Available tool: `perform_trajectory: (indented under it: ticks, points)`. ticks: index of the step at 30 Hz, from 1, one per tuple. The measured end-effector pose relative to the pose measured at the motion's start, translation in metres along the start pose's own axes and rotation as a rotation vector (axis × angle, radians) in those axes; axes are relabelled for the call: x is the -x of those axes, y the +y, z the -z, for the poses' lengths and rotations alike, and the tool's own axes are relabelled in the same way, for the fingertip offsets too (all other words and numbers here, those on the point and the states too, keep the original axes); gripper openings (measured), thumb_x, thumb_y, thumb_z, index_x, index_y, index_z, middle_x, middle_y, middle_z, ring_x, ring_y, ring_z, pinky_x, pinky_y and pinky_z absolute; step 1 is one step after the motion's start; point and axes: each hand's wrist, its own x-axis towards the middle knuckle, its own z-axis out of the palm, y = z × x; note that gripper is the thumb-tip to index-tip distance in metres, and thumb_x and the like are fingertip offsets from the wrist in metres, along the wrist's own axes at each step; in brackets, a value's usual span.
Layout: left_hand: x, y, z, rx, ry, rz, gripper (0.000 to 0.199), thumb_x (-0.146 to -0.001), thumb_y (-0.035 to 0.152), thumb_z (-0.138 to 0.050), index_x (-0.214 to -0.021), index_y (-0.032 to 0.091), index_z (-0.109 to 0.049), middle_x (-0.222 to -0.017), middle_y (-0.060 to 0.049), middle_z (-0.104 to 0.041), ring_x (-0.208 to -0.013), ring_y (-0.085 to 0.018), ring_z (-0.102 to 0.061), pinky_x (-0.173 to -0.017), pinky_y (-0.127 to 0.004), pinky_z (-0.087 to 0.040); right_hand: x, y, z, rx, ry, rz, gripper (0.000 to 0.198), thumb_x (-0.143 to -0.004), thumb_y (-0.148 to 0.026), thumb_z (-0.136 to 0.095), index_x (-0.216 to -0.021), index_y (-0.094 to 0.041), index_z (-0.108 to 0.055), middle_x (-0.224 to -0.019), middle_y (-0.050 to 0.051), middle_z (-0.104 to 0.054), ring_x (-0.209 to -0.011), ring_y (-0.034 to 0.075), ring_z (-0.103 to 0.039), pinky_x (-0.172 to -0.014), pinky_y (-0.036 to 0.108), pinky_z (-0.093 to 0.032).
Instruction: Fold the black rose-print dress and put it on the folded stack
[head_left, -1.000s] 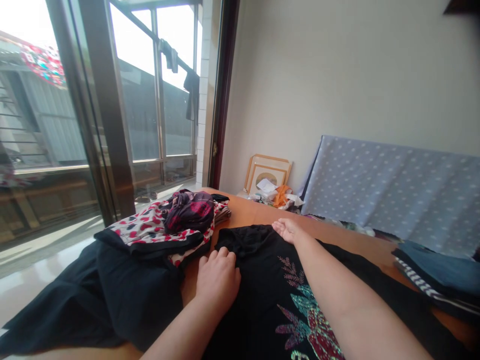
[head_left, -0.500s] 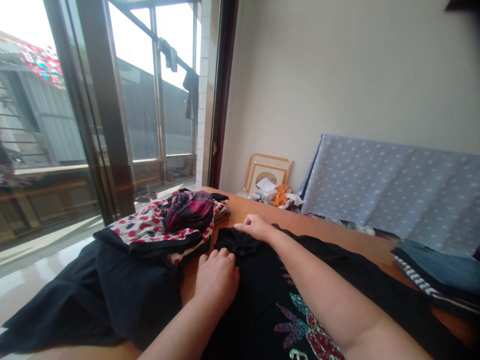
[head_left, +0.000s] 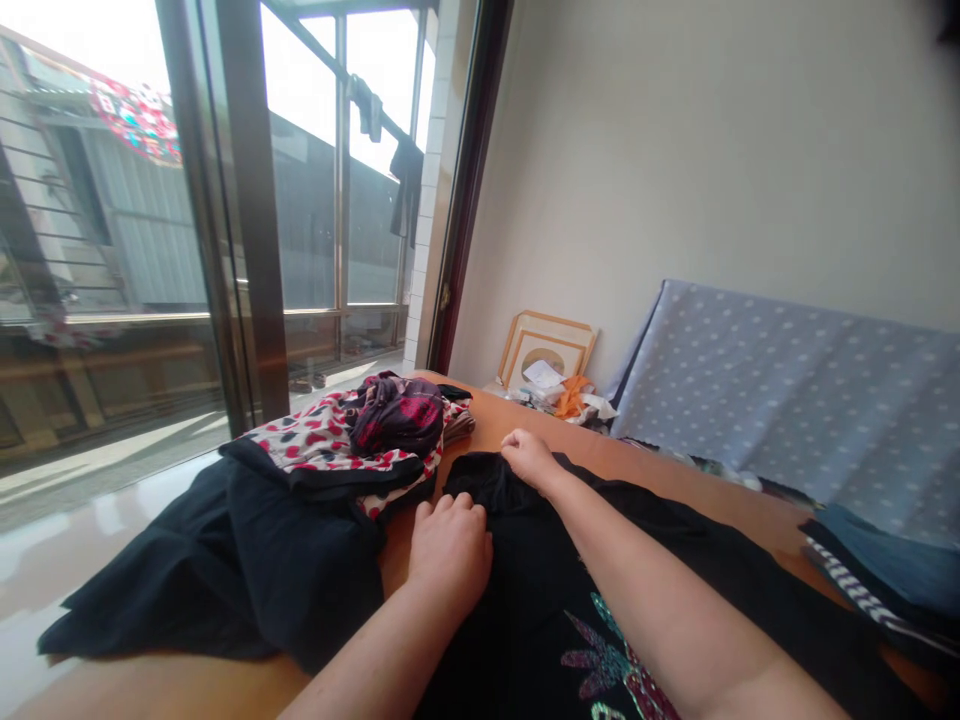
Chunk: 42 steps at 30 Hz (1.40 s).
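From the head camera, your left hand (head_left: 448,545) lies palm down, fingers together, on the near left part of the black embroidered garment (head_left: 540,610) spread on the wooden table (head_left: 697,485). Your right hand (head_left: 529,457) sits at the garment's far edge with fingers curled; it seems to pinch the cloth, though the grip itself is hidden. Just left lies a pile of red-spotted clothes (head_left: 345,450) over a black cloth (head_left: 225,570). Folded striped clothes (head_left: 885,585) rest at the right.
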Motion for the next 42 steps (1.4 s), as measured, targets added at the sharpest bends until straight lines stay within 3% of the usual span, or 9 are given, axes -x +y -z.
perform_trajectory:
  ticks: [3,6,11,17,26,30,35,39,42]
  points:
    - [0.000,0.000,0.000,-0.001,0.004,-0.003,0.021,-0.088,0.033,-0.052,-0.091,0.022,-0.070,-0.106,-0.011,-0.066,-0.105,-0.030,-0.056,-0.090,-0.046,-0.036,0.001,-0.010,-0.005,0.044,0.034,0.077,0.014,-0.078,-0.031,-0.068,-0.070,-0.021,-0.061,-0.070,-0.001,-0.064,-0.071,0.014,-0.056,-0.061,0.021,-0.035]
    - [0.001,0.000,-0.001,-0.003,0.014,-0.005,0.022,-0.088,0.033,-0.051,-0.091,0.022,-0.070,-0.106,-0.010,-0.066,-0.105,-0.030,-0.056,-0.090,-0.046,-0.036,0.000,-0.012,-0.009,0.094,-0.027,0.026,0.032,-0.070,-0.044,-0.077,-0.058,-0.021,-0.058,-0.061,0.001,-0.059,-0.072,0.017,-0.056,-0.058,0.023,-0.032]
    - [0.002,0.000,0.001,0.016,-0.013,-0.006,0.023,-0.089,0.035,-0.052,-0.092,0.022,-0.071,-0.107,-0.011,-0.067,-0.106,-0.030,-0.056,-0.093,-0.046,-0.036,-0.008,0.000,-0.011,0.050,-0.112,-0.100,0.033,-0.064,-0.024,-0.080,-0.047,-0.020,-0.052,-0.047,0.001,-0.052,-0.062,0.016,-0.056,-0.051,0.022,-0.029]
    - [0.002,0.001,0.004,0.010,-0.032,-0.021,0.024,-0.089,0.032,-0.052,-0.094,0.021,-0.072,-0.107,-0.013,-0.067,-0.105,-0.031,-0.056,-0.093,-0.047,-0.035,-0.011,-0.012,-0.014,-0.196,-0.123,-0.205,0.022,-0.080,-0.027,-0.062,-0.061,-0.019,-0.055,-0.049,-0.001,-0.055,-0.039,0.008,-0.043,-0.039,0.020,-0.025]
    - [0.003,0.003,0.007,-0.005,-0.039,-0.032,0.022,-0.088,0.033,-0.053,-0.094,0.020,-0.071,-0.105,-0.013,-0.066,-0.106,-0.032,-0.056,-0.094,-0.049,-0.035,-0.013,-0.025,-0.027,-0.487,-0.084,-0.272,0.011,-0.088,-0.026,-0.054,-0.086,-0.015,-0.057,-0.078,0.005,-0.071,-0.048,0.006,-0.058,-0.036,0.016,-0.024]
    - [0.001,-0.003,0.009,0.027,0.027,0.067,0.023,-0.091,0.028,-0.047,-0.098,0.021,-0.067,-0.109,-0.012,-0.064,-0.106,-0.030,-0.058,-0.092,-0.046,-0.038,-0.013,-0.017,-0.029,-0.476,-0.055,-0.278,0.009,-0.087,-0.025,-0.055,-0.086,-0.016,-0.057,-0.084,0.006,-0.072,-0.051,0.007,-0.061,-0.038,0.016,-0.026]
    - [-0.011,-0.023,0.000,0.242,0.089,0.273,0.032,-0.095,0.024,-0.040,-0.122,0.023,-0.057,-0.131,-0.010,-0.058,-0.106,-0.023,-0.064,-0.088,-0.034,-0.045,-0.012,-0.020,-0.030,-0.400,-0.055,-0.215,0.011,-0.085,-0.029,-0.058,-0.081,-0.018,-0.059,-0.071,0.000,-0.068,-0.045,0.006,-0.050,-0.040,0.017,-0.029]
    - [-0.017,-0.034,-0.012,0.364,0.111,0.248,0.042,-0.096,0.024,-0.042,-0.137,0.026,-0.050,-0.144,-0.006,-0.055,-0.124,-0.021,-0.057,-0.099,-0.030,-0.043,-0.010,-0.022,-0.038,-0.302,-0.119,-0.160,0.025,-0.079,-0.039,-0.069,-0.071,-0.018,-0.058,-0.053,-0.005,-0.057,-0.043,0.007,-0.044,-0.042,0.019,-0.028]
    - [-0.018,-0.034,-0.013,0.385,0.029,0.244,0.045,-0.095,0.027,-0.045,-0.140,0.029,-0.048,-0.140,-0.005,-0.059,-0.123,-0.022,-0.059,-0.098,-0.033,-0.045,-0.011,-0.019,-0.044,-0.233,-0.139,-0.130,0.028,-0.066,-0.031,-0.081,-0.060,-0.018,-0.057,-0.048,-0.006,-0.052,-0.049,0.008,-0.045,-0.046,0.019,-0.026]
